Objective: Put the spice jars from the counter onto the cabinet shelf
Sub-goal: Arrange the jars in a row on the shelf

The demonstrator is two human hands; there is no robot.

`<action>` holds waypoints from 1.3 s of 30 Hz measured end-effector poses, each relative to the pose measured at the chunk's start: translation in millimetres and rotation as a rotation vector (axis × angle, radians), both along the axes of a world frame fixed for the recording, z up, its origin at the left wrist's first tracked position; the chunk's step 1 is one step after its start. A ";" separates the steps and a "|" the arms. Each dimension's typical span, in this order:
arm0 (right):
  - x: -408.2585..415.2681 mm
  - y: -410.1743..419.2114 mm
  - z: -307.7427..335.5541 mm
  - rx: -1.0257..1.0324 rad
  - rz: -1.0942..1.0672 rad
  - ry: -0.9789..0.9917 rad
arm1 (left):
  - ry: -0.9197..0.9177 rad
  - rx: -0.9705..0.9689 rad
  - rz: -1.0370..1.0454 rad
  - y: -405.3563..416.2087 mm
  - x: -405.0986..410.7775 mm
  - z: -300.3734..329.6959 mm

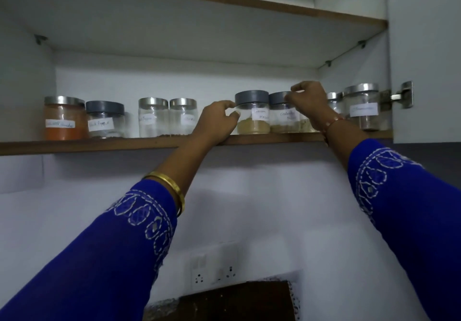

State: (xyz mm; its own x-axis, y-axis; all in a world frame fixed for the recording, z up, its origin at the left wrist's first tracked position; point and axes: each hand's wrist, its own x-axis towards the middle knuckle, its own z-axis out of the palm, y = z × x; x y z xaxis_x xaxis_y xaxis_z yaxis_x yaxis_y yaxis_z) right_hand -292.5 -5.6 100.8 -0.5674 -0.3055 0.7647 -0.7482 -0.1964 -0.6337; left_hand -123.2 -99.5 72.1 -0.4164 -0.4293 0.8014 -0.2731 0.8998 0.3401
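Several labelled glass spice jars stand in a row on the cabinet shelf. My left hand grips the left side of a grey-lidded jar of yellow-brown powder. My right hand holds the neighbouring grey-lidded jar by its lid and right side. Both jars rest on the shelf and touch each other. Left of them are an orange-powder jar, a grey-lidded jar and two steel-lidded jars. A large steel-lidded jar stands at the right end.
An upper shelf runs close above the jars. The open cabinet door with its hinge is at the right. Below are a white wall, a switch and socket panel and a dark counter corner.
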 end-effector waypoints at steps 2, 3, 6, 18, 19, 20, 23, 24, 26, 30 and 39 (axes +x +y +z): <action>-12.6 1.1 0.1 0.020 -0.059 0.007 | 0.009 0.015 0.030 3.8 -10.9 1.6; -19.6 0.3 -0.1 0.046 -0.073 0.017 | 0.021 0.022 0.047 6.0 -16.5 2.4; -39.2 -8.5 0.0 0.139 -0.110 0.092 | 0.084 0.060 0.092 11.2 -35.5 5.6; -70.1 -63.5 -13.1 0.243 -0.027 0.145 | 0.149 0.166 0.323 -9.5 -95.1 17.5; -70.4 -64.4 -11.0 0.260 0.002 0.129 | 0.137 0.171 0.340 -11.3 -96.2 19.1; -70.9 -65.4 -8.5 0.273 0.034 0.111 | 0.123 0.175 0.353 -13.5 -97.2 20.6; -71.8 -72.0 0.7 0.323 0.099 0.024 | 0.092 0.192 0.377 -19.5 -98.3 23.1; -71.3 -73.5 3.7 0.341 0.110 -0.001 | 0.085 0.195 0.384 -21.0 -97.9 23.8; -71.3 -76.0 8.5 0.383 0.126 0.000 | 0.069 0.198 0.395 -22.9 -96.9 25.2; -73.5 -82.6 13.8 0.390 0.113 0.005 | 0.048 0.187 0.421 -31.7 -96.6 26.8; -74.8 -106.5 19.3 0.440 0.160 -0.116 | -0.019 0.162 0.516 -45.2 -95.5 30.2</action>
